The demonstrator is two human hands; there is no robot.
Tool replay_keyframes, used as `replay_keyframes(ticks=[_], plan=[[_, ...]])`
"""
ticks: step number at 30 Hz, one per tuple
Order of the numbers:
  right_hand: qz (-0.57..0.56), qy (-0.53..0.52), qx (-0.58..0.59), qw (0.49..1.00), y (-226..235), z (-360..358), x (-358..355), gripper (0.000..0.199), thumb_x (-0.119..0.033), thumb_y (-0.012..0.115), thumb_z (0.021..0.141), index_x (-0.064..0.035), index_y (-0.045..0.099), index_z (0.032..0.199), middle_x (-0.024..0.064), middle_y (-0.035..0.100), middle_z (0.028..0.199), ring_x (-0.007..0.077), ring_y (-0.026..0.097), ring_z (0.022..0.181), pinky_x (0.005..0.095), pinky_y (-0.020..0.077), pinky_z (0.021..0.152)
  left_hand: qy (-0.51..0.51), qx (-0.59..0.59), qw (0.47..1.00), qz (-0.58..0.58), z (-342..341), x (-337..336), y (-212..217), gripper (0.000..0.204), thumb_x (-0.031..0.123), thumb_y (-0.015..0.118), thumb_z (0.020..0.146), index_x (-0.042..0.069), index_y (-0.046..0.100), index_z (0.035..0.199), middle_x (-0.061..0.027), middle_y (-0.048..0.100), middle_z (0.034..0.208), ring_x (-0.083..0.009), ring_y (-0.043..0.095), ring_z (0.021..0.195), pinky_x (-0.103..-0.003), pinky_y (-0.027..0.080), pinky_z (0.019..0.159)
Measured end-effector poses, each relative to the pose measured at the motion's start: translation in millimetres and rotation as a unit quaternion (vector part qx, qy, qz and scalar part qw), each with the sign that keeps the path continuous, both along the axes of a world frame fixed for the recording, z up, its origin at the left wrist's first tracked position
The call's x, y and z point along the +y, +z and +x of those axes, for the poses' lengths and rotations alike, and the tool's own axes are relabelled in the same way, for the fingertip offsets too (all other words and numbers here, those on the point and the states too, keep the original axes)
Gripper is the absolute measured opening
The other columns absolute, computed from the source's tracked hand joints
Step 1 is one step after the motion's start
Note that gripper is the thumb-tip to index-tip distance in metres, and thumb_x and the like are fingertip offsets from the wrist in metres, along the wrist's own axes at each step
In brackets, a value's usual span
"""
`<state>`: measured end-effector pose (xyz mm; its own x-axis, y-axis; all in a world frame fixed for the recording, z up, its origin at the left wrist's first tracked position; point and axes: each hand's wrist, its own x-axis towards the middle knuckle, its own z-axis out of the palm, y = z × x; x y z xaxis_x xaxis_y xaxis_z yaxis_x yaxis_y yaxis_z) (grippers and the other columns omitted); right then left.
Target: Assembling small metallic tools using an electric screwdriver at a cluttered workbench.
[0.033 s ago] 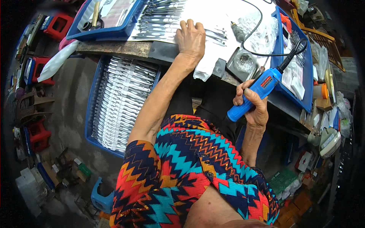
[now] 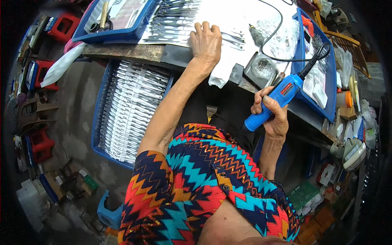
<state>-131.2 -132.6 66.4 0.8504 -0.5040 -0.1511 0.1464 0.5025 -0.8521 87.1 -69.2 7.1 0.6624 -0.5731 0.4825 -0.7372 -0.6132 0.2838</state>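
My right hand (image 2: 276, 116) is wrapped around a blue electric screwdriver (image 2: 286, 87) near the bench's front edge. Its black cord rises from the upper right end, and the blunt lower end points toward my lap. My left hand (image 2: 206, 45) is palm down on the white sheet (image 2: 226, 18), fingers bent. Its thumb and fingertips are hidden, so what it pinches cannot be made out. Left of it lies a row of slim dark-and-white pieces (image 2: 171, 20). A few similar dark pieces (image 2: 234, 39) lie to its right.
A blue tray (image 2: 134, 34) stands at the bench's left. Another blue tray (image 2: 332, 98) holds parts and bags at the right. Clear plastic bags (image 2: 281, 32) lie between. Below the bench, a blue crate (image 2: 96, 134) is packed with slim white-and-dark pieces. Red stools (image 2: 64, 27) stand at far left.
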Motion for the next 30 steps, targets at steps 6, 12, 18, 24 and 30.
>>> replay_keyframes(ticks=[6, 12, 18, 24, 30], plan=[[0.000, 0.000, 0.011, 1.000, 2, 3, 2, 0.023, -0.009, 0.067, 0.070, 0.0008, 0.052, 0.085, 0.0130, 0.056, 0.071, 0.0157, 0.053, 0.053, 0.0304, 0.0445, 0.051, -0.065, 0.036, 0.996, -0.058, 6, 16, 3, 0.029, -0.002, 0.058, 0.067, -0.002, 0.056, 0.096, -0.0188, 0.049, 0.102, -0.0340, 0.046, 0.101, -0.043, 0.039, 0.086], [-0.001, -0.004, 0.013, 1.000, 3, 4, -1, 0.023, -0.009, 0.067, 0.070, 0.0008, 0.052, 0.085, 0.0127, 0.056, 0.071, 0.0155, 0.052, 0.053, 0.0300, 0.0441, 0.051, -0.122, 0.019, 0.990, -0.068, 58, 49, 10, 0.023, -0.003, 0.057, 0.070, 0.004, 0.060, 0.092, -0.0143, 0.057, 0.085, -0.0281, 0.054, 0.088, -0.038, 0.043, 0.082], [0.006, -0.005, 0.007, 1.000, 4, 5, -1, 0.022, -0.007, 0.066, 0.071, 0.0009, 0.052, 0.086, 0.0129, 0.056, 0.071, 0.0157, 0.052, 0.053, 0.0304, 0.0441, 0.050, -0.146, 0.049, 0.987, 0.049, 89, 66, 11, 0.012, 0.002, 0.060, 0.074, 0.005, 0.064, 0.086, -0.0113, 0.059, 0.083, -0.0266, 0.054, 0.086, -0.036, 0.044, 0.080], [0.010, -0.002, 0.004, 1.000, 5, 6, -1, 0.023, -0.007, 0.066, 0.071, 0.0014, 0.052, 0.086, 0.0131, 0.056, 0.072, 0.0157, 0.053, 0.053, 0.0298, 0.0442, 0.050, -0.180, -0.004, 0.982, 0.054, 98, 68, 6, 0.012, 0.002, 0.059, 0.077, 0.004, 0.064, 0.087, -0.0132, 0.060, 0.085, -0.0290, 0.057, 0.083, -0.037, 0.046, 0.076], [0.005, -0.012, 0.019, 1.000, 1, 4, -4, 0.024, -0.008, 0.066, 0.070, 0.0011, 0.052, 0.088, 0.0134, 0.056, 0.072, 0.0159, 0.052, 0.053, 0.0302, 0.0446, 0.051, -0.106, 0.061, 0.991, -0.047, 103, 85, 7, 0.014, 0.001, 0.054, 0.075, 0.003, 0.064, 0.084, -0.0182, 0.061, 0.082, -0.0338, 0.059, 0.082, -0.040, 0.047, 0.074]])
